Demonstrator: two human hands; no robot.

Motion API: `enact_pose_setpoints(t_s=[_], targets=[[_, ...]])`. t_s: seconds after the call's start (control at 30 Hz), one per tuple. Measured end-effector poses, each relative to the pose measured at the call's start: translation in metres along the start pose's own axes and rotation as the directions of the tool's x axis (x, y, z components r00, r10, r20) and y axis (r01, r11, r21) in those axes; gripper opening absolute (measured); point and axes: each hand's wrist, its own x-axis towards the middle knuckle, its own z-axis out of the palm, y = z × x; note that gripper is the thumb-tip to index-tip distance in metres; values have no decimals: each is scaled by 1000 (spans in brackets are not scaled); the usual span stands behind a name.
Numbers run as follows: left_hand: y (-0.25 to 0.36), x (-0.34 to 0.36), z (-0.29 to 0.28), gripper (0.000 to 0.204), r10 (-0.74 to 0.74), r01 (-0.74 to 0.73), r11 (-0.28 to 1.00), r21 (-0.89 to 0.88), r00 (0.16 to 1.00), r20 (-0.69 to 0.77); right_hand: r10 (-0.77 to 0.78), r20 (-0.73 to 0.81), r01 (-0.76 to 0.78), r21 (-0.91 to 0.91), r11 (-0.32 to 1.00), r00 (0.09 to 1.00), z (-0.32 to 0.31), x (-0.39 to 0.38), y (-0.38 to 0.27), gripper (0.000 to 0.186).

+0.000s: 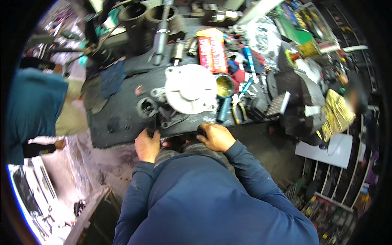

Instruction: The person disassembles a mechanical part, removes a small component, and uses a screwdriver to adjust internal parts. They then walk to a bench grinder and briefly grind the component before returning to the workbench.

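Note:
My left hand (148, 145) is curled at the front edge of the dark workbench (106, 118), its fingers around something dark I cannot make out. My right hand (216, 137) is also curled at that edge, over a dark item too hidden to name. Above them lies a white round flanged cover (183, 90), with a small metal ring part (146, 107) to its left and a dark metal bracket (170, 119) below it. Right of the cover are a tin of yellowish paste (224, 85), pliers (237, 112) and blue-handled tools (247, 59).
Dark cylinders (132, 24), a red-orange package (210, 49) and clear plastic bags (263, 41) crowd the bench's back. A person in teal (34, 110) stands at left; another person (335, 114) in yellow is at right, near a dark draped item (298, 102) and shelving (335, 179).

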Motion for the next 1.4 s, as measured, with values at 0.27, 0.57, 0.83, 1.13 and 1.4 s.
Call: enact_pose_setpoints(t_s=[0.27,0.57,0.83,1.13,1.4], targets=[[1,15,6,34,19,-35,951,307,998,54,197,-372,-175,93,980,907,-56,-18,51,33],[-12,25,17,42,31,-24,942,335,999,-16,457,-640,-192,442,876,618,-104,94,130,37],[-17,-6,-7,20,-365,276,652,-706,931,28,254,-929,455,355,817,268,-111,66,114,24],[22,-164,-53,22,-410,146,285,-947,912,17,299,-401,495,769,-404,866,-49,-68,77,42],[40,-191,-32,16,143,383,259,-887,893,427,116,-93,148,692,-706,989,109,-132,24,42]])
